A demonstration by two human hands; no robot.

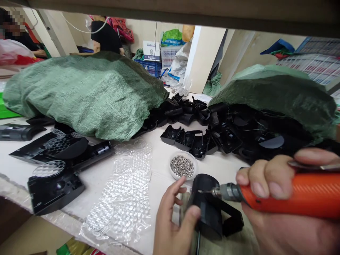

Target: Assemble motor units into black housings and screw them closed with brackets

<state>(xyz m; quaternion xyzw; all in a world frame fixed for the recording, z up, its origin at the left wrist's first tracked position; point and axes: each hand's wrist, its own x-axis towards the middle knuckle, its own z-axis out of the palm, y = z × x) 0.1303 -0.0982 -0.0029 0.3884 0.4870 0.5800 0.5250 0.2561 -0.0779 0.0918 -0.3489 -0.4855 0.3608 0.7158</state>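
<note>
Green woven sacks (85, 95) heaped on my white bench (156, 166) | black plastic housings (228, 132) piled under them, bubble wrap (119, 198) alongside | left hand (172, 223) fingers spread, gripping a black housing (209, 209) just beside a dish of screws (182, 166) | right hand (276, 187) clenched around an orange electric screwdriver (297, 194), bit over the housing

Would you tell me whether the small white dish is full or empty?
Full: the white dish holds a heap of silver screws, showing only its rim.
</note>
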